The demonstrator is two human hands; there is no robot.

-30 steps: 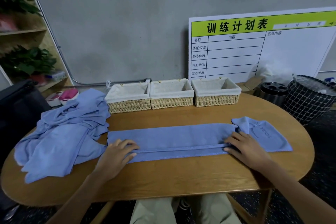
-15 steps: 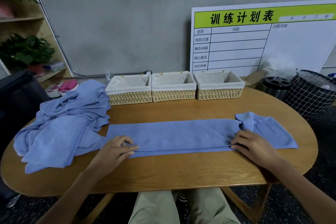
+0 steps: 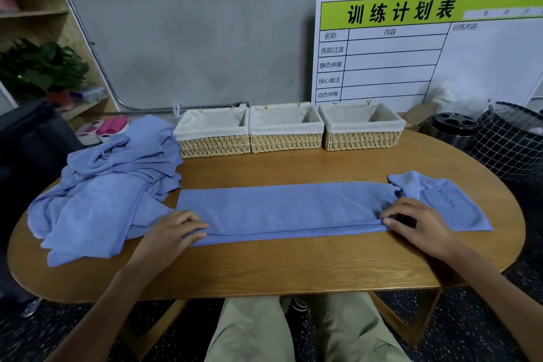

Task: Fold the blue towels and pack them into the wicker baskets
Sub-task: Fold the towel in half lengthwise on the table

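A long blue towel [image 3: 282, 209] lies folded into a narrow strip across the middle of the oval wooden table [image 3: 293, 267], running left to right. The left hand [image 3: 167, 236] sits at the strip's left end, fingers curled over the near hem and pinching it. The right hand [image 3: 417, 229] is near the right end, thumb and fingers nipping the folded edge where the cloth bunches up. Beyond that hand the towel's end lies spread flat, and dark lettering shows on it; it seems to read "YOGA" upside down, though the print is too small to be sure.

A loose pile of blue towels [image 3: 108, 185] is heaped on the left part of the table, its edge touching the strip's left end. Along the far side stand three wicker baskets [image 3: 286, 134] in a row, side by side, each lined with pale cloth.

Against the grey wall leans a white board [image 3: 426, 50] with a green header reading "训练计划表". Its table is headed "名称" and "内容", with rows marked "练前过渡", "静态伸展", "核心激活" and "动态伸展", and a column titled "训练内容". To the right of the table sit a black checked bin [image 3: 511, 141] and a dark round canister [image 3: 452, 129].
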